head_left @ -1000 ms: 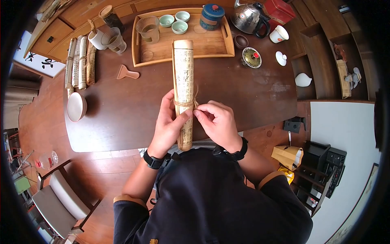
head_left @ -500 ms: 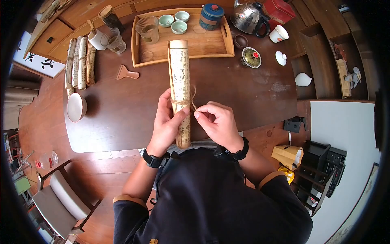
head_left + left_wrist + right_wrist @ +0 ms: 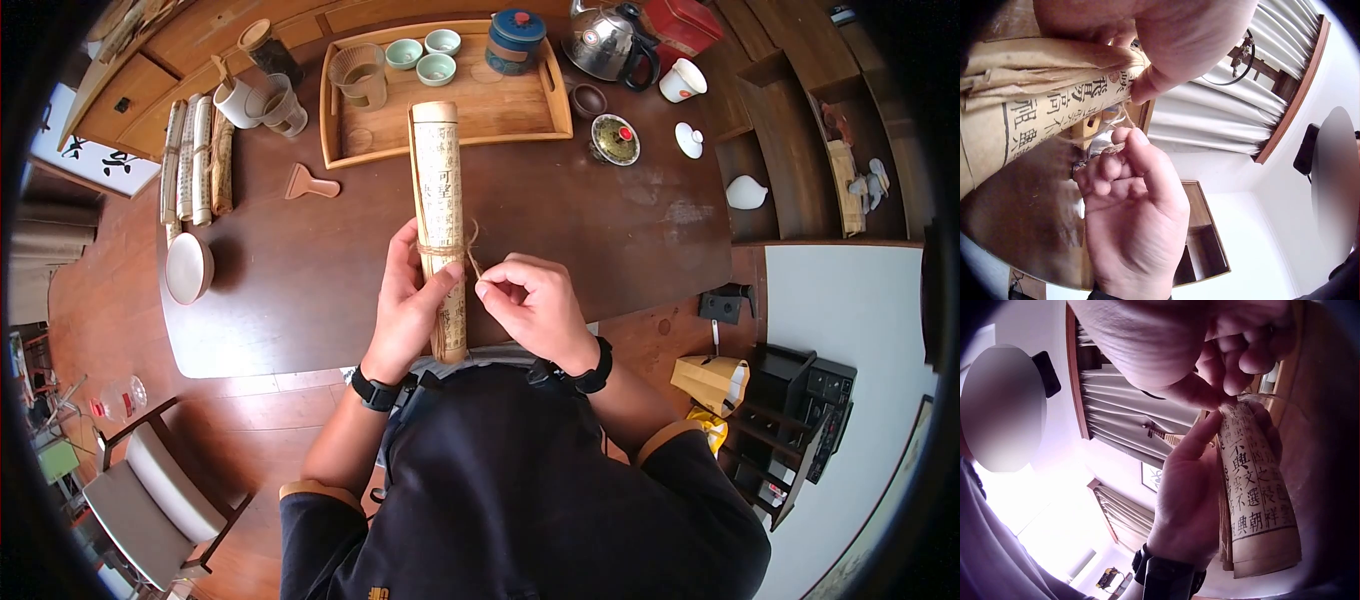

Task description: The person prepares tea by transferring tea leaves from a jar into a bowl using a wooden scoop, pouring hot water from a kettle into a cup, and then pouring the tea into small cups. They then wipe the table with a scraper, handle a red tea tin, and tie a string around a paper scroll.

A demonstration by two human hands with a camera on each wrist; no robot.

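Observation:
A rolled paper scroll (image 3: 440,190) printed with columns of black characters stands out before the person, bound round its middle with twine (image 3: 436,250). My left hand (image 3: 408,305) grips the scroll just below the binding, thumb across its front and fingers behind. To its right, my right hand (image 3: 535,305) pinches the loose end of the twine between thumb and forefinger. The left wrist view shows that right hand (image 3: 1138,219) with the twine at its fingertips, beside the scroll (image 3: 1041,119). In the right wrist view the scroll's lower end (image 3: 1263,506) shows its layered paper edges.
On the dark table (image 3: 600,240), a wooden tray (image 3: 480,150) holds pale green cups, a glass and a blue canister. Several rolled scrolls (image 3: 202,160), a bowl (image 3: 190,268) and a scraper-like tool (image 3: 312,182) are at left. A kettle (image 3: 605,45) and lidded bowl (image 3: 614,140) stand right.
The scroll and left hand have shifted slightly left. The right hand has drawn the twine end away from the scroll, so a strand now spans the gap between them.

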